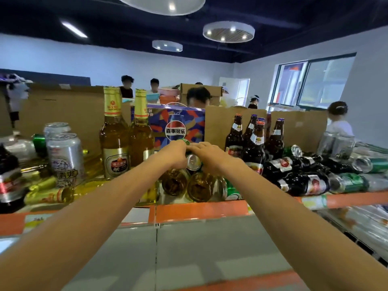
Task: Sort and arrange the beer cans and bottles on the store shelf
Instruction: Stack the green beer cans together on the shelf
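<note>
1. While both arms reach to the middle of the shelf, the left hand curls round a green can whose silver end faces near.
2. The right hand seems to grip the same can's right side; its fingers are partly hidden.
3. Amber bottles lie just below the can.
4. Dark bottles stand to the right.

Just beyond the left hand and right hand, a box carries the Pepsi globe with 百事可乐. Far left of the left hand, a silver can reads 清爽. Below the hands, a tag reads 11. Print on the green can they grip and on the bottles is too blurred to read.
</note>
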The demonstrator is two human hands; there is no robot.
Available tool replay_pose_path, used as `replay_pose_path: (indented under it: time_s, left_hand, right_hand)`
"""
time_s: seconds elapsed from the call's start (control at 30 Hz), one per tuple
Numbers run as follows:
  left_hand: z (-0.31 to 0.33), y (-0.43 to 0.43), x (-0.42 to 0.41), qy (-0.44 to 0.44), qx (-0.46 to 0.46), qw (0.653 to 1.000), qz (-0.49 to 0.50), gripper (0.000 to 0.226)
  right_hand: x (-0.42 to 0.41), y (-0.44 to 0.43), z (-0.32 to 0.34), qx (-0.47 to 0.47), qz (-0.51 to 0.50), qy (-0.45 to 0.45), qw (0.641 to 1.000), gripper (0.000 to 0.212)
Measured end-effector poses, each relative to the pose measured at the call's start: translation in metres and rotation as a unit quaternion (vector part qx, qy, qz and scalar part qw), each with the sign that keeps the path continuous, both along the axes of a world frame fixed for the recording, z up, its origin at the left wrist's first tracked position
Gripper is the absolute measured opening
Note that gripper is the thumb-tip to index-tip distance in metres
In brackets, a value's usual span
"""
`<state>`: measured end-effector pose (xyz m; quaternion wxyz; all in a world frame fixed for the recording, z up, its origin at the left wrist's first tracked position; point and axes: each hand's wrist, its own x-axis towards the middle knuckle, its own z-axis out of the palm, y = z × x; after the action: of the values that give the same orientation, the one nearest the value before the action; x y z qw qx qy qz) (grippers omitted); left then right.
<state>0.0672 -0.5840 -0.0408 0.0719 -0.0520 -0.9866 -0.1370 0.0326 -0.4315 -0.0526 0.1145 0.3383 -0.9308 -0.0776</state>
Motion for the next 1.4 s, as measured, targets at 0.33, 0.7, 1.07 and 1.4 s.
replay_pose_path:
  time_s: [0.33, 0.7, 1.07, 1.4]
  left_hand:
    - [0.001, 0.010, 0.013, 0.045, 0.131, 0.990, 0.040, 0.041]
    - [0.011, 0.032, 0.051, 0.098, 0.311, 0.942, 0.081, 0.089]
    - [0.018, -0.007, 0.107, 0.143, 0.441, 0.883, 0.074, 0.038]
    - [0.019, -0.154, 0.249, 0.111, 0.450, 0.876, 0.130, 0.040]
  right_hand:
    - [-0.027, 0.025, 0.016, -0.047, 0.108, 0.020, 0.993, 0.076]
    - [-0.010, 0.031, 0.035, -0.310, 0.132, -0.120, 0.934, 0.054]
    - [0.057, -0.029, 0.071, -0.469, 0.200, -0.108, 0.854, 0.061]
    - [0.162, -0.172, 0.089, -0.412, 0.292, -0.248, 0.827, 0.054]
